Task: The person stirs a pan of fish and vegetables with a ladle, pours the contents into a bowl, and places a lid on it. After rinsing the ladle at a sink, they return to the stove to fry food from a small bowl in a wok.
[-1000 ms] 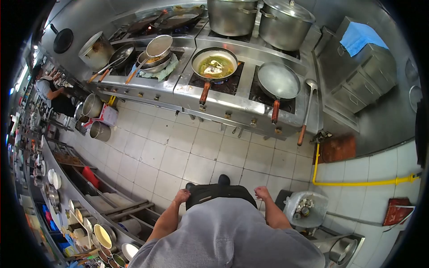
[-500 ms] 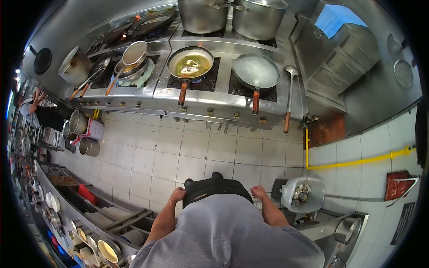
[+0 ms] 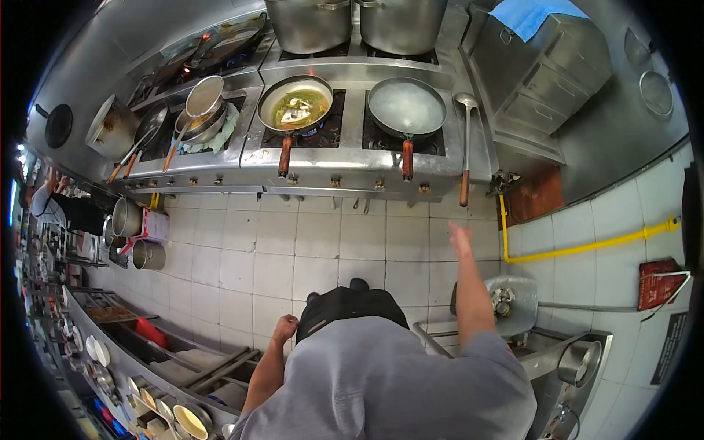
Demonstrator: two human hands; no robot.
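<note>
My right hand is stretched forward over the floor with its fingers apart and nothing in it. Just beyond its fingertips hangs the wooden handle of a long ladle, which lies along the stove's right end. Down beside my hip, my left hand is loosely curled, and no object shows in it. On the front burners sit a frying pan with yellow-green oil and a pale piece in it, and a second pan filled with cloudy, whitish liquid. Both wooden pan handles point towards me.
Two large stockpots stand on the back burners. A strainer rests over a bowl at left. Behind my right arm is a lined waste bin. A yellow pipe runs along the right wall. Another person stands far left.
My right hand has risen from beside my hip and reached forward, its fingers now spread, towards the ladle handle. My body is closer to the stove. My left hand stays low.
</note>
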